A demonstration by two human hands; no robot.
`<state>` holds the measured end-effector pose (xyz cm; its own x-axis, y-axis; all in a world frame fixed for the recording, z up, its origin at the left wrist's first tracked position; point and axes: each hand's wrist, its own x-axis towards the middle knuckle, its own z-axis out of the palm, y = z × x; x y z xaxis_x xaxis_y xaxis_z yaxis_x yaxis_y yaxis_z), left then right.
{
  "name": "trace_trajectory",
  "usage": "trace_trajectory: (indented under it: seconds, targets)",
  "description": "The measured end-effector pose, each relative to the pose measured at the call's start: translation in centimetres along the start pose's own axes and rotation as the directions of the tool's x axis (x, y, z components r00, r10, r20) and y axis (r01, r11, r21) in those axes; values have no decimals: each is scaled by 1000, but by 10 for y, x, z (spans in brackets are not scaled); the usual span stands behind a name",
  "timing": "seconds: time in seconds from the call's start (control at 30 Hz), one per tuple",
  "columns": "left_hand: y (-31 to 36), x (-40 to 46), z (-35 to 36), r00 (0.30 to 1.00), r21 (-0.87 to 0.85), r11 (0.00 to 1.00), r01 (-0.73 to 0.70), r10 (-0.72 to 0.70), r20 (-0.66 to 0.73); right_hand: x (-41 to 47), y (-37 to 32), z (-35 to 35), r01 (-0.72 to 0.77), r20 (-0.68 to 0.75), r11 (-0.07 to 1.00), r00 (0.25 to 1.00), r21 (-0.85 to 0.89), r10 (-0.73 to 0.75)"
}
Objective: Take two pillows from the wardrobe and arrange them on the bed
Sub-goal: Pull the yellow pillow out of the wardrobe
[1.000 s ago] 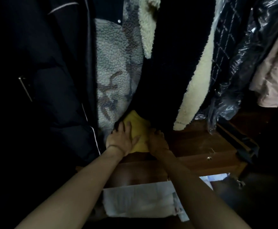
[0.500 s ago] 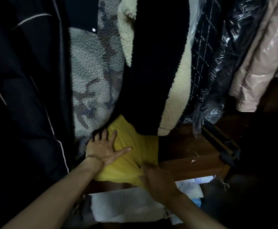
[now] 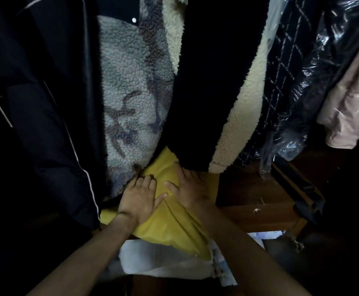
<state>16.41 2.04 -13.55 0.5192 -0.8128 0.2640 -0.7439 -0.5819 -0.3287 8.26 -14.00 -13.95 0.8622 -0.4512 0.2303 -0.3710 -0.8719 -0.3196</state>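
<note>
A yellow pillow [image 3: 170,223] lies on a wooden shelf inside the wardrobe, its far end hidden under hanging coats. My left hand [image 3: 139,198] presses flat on its left top side, fingers spread. My right hand [image 3: 188,189] lies on the pillow just to the right, fingers reaching under the dark coat. The pillow's near corner hangs over the shelf's front edge. A second pillow is not visible.
Hanging clothes crowd the space: a dark jacket [image 3: 35,114] at left, a grey fleece [image 3: 131,99], a dark coat with cream trim [image 3: 217,82], plastic-covered garments [image 3: 315,82] at right. A wooden drawer unit [image 3: 257,201] stands right of the pillow. White fabric [image 3: 165,261] lies below.
My right hand has moved from the pillow's near edge up onto its top, beside my left hand. More of the yellow pillow shows out from under the coats than a second ago.
</note>
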Motion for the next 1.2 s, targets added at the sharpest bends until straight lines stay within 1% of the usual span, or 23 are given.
trace_trajectory:
  seconds: [0.07, 0.13, 0.17, 0.27, 0.4, 0.5, 0.53, 0.63, 0.7, 0.8, 0.9, 1.0, 1.1, 1.2]
  targets:
    - [1, 7, 3, 999, -4, 999, -32, 32, -39, 10, 3, 12, -42, -17, 997, 999, -60, 41]
    - [5, 14, 4, 994, -11, 996, -94, 93, -60, 18, 3, 17, -47, -36, 992, 998, -119, 43]
    - [6, 16, 5, 992, -13, 994, -112, 111, -61, 21, 3, 16, -36, -30, 990, 999, -138, 33]
    - [8, 16, 3, 992, -60, 993, -106, 102, -74, 23, 8, 5, 33, 2, 988, 999, -153, -33]
    - [11, -6, -7, 986, 29, 995, -96, 99, -133, -5, 11, -7, 124, -15, 973, 992, -193, -129]
    - [19, -24, -23, 990, 63, 994, -93, 99, -97, -31, 15, -16, 180, -20, 971, 983, -158, -185]
    - [22, -32, -29, 993, 57, 995, -81, 86, -85, -40, 17, -20, 195, -30, 972, 979, -132, -201]
    - [38, -61, -47, 993, 55, 998, -31, 37, -111, -67, 21, -31, 256, -54, 963, 964, -86, -261]
    - [52, -85, -60, 998, 30, 1000, -4, 6, -70, -85, 21, -39, 315, -45, 946, 947, -78, -319]
    - [67, -125, -82, 996, 3, 996, 84, -84, -11, -108, 9, -55, 468, -1, 881, 883, -62, -469]
    - [67, -172, -107, 985, 0, 985, 172, -172, -9, -129, -19, -66, 614, 24, 789, 789, -29, -614]
    - [67, -224, -131, 963, -29, 963, 268, -268, 7, -154, -51, -70, 716, 26, 698, 697, 17, -716]
    - [74, -276, -148, 919, -54, 917, 394, -392, 42, -183, -84, -66, 781, 54, 618, 616, 84, -786]
    - [77, -338, -158, 851, -23, 856, 517, -510, 128, -222, -123, -48, 826, 127, 542, 527, 156, -840]
